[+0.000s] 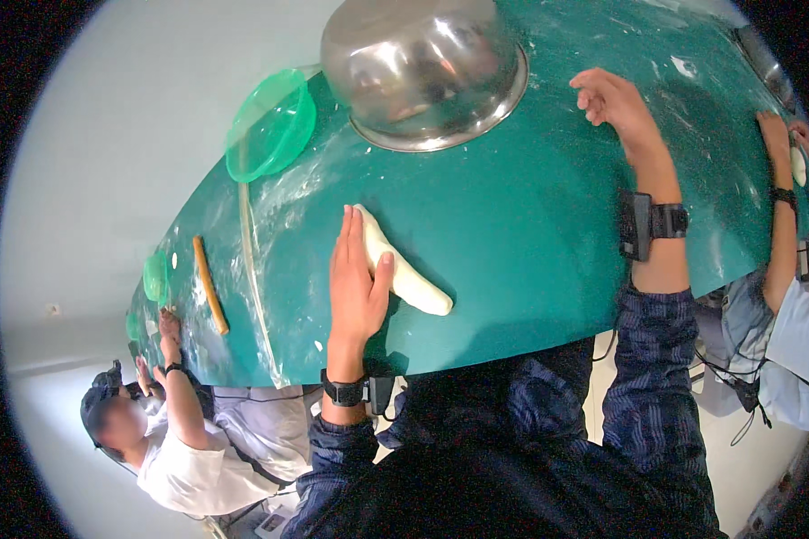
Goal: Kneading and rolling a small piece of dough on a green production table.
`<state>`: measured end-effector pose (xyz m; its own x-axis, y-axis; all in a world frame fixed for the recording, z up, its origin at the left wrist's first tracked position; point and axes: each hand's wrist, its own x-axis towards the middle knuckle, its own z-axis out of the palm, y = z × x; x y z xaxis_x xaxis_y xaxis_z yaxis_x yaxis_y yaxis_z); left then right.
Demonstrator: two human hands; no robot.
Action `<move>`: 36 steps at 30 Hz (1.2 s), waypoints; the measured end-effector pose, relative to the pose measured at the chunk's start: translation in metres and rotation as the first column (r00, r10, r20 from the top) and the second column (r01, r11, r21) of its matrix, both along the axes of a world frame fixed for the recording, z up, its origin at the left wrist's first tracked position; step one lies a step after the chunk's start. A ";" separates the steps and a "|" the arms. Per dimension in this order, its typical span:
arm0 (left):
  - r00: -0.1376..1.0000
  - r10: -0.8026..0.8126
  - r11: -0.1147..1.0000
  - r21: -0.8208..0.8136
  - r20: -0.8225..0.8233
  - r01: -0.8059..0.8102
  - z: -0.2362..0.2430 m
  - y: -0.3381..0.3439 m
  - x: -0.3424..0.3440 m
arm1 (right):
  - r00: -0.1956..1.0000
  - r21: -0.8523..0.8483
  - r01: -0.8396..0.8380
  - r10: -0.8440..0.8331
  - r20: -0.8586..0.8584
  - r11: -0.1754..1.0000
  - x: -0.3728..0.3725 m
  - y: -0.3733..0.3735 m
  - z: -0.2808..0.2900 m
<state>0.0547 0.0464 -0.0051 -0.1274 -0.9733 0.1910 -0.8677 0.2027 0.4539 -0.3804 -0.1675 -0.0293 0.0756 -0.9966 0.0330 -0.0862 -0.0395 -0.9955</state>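
A smooth, pale dough roll [406,277] lies slantwise on the green table in front of me, thicker at its near right end. My left hand [358,283] rests along its left side, fingers stretched out and thumb on the dough, touching without gripping it. Off to the right, my right hand [613,101] is apart from the dough, its fingers loosely bent and nothing in them. It is nearest to a large steel bowl [422,67], which is upside down at the far side of the table.
A green plastic basket [274,130] stands left of the bowl. Farther left lies a wooden rolling pin [210,286], near a co-worker [171,440] in white. Flour streaks the green table [512,234]. At the right edge, another person's hand [773,135] is near a pale dough piece [798,166].
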 end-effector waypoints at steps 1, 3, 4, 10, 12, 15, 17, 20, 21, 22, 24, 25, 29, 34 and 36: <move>1.000 -0.006 0.999 0.032 -0.007 0.006 0.002 0.003 0.005 | 1.000 0.004 -0.003 0.003 -0.001 1.000 -0.001 0.003 0.001; 1.000 0.002 0.999 0.040 0.000 -0.002 0.007 0.011 0.015 | 1.000 0.005 -0.011 0.011 -0.001 1.000 0.002 0.002 0.003; 1.000 0.000 0.999 0.051 -0.001 0.000 0.009 0.014 0.019 | 1.000 0.008 0.000 0.000 0.001 1.000 0.002 0.002 0.003; 0.926 0.021 0.999 0.053 -0.377 -0.001 0.049 0.011 0.049 | 1.000 0.005 -0.010 0.011 -0.001 1.000 0.005 0.001 0.003; 0.666 -0.142 0.988 -0.145 -0.732 0.052 0.068 -0.007 0.040 | 1.000 -0.003 -0.015 0.015 -0.010 1.000 0.006 0.002 0.001; 0.312 -0.271 0.962 -0.269 -0.910 0.052 0.103 -0.042 0.006 | 0.997 0.002 0.019 -0.019 -0.076 1.000 -0.001 0.000 -0.003; 0.069 -0.288 0.952 -0.277 -0.955 0.130 0.094 -0.055 0.011 | 0.998 0.019 0.038 -0.037 -0.045 0.999 -0.002 0.002 -0.002; -0.216 0.044 0.906 -0.052 -0.975 0.421 -0.001 -0.060 0.040 | 0.998 -0.009 0.026 -0.027 -0.049 1.000 0.002 -0.001 -0.002; -0.114 0.018 0.886 -0.037 -0.993 0.462 -0.006 -0.064 0.032 | 0.999 -0.004 0.023 -0.023 -0.044 1.000 0.005 -0.003 -0.005; -0.017 -0.015 0.861 -0.022 -1.000 0.509 -0.009 -0.074 0.026 | 0.999 -0.006 0.010 -0.010 -0.046 1.000 0.003 -0.004 -0.005; 0.021 0.006 0.858 0.016 -1.000 0.513 -0.008 -0.080 0.024 | 0.999 -0.008 -0.004 0.003 -0.049 1.000 0.000 -0.004 -0.004; 0.063 0.026 0.859 0.055 -0.998 0.510 -0.005 -0.080 0.023 | 0.998 0.005 0.003 -0.002 -0.066 1.000 -0.001 -0.003 -0.002; -0.143 0.069 0.898 -0.001 -0.987 0.440 0.020 -0.077 0.021 | 0.998 0.032 0.024 -0.022 -0.066 0.999 0.000 0.000 -0.001; -0.225 -0.326 0.834 -0.392 -0.918 0.389 0.112 -0.067 0.048 | 0.996 -0.055 -0.038 0.033 -0.081 0.998 -0.001 -0.002 -0.001; -0.224 -0.370 0.833 -0.429 -0.901 0.350 0.119 -0.058 0.036 | 0.991 -0.036 -0.037 0.031 -0.134 0.999 -0.002 -0.002 0.000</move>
